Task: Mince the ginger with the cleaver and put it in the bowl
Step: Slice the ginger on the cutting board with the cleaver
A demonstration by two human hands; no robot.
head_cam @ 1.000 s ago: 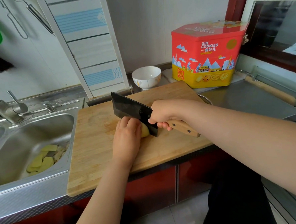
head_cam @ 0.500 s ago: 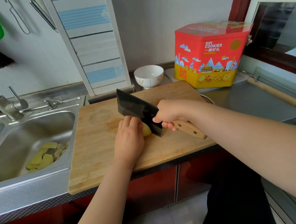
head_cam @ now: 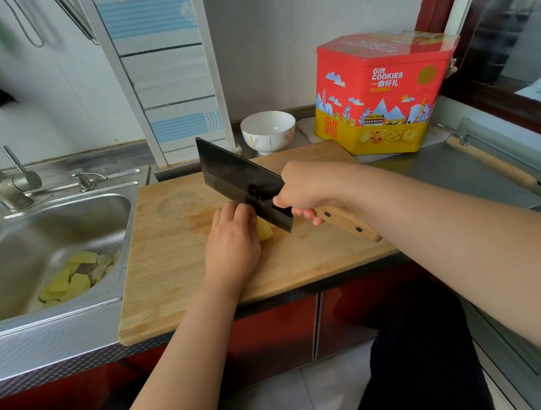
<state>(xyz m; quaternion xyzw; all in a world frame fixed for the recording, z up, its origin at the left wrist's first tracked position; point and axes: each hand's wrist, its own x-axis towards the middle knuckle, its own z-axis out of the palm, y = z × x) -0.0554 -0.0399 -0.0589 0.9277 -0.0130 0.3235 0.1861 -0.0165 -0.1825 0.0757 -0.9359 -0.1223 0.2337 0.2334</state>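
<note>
ginger [head_cam: 264,231] under left hand [head_cam: 232,247] (half hidden)

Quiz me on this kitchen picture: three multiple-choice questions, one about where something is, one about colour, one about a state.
1. Where is the white bowl?
A. in the sink
B. behind the cutting board
C. on the floor

2. What colour is the cleaver blade?
A. dark
B. red
C. white

3. What does the right hand do?
A. rests open
B. grips the cleaver's handle
C. holds the bowl

Answers: B, it stands by the wall past the board; A, the blade looks nearly black; B, fingers wrap the wooden handle.
</note>
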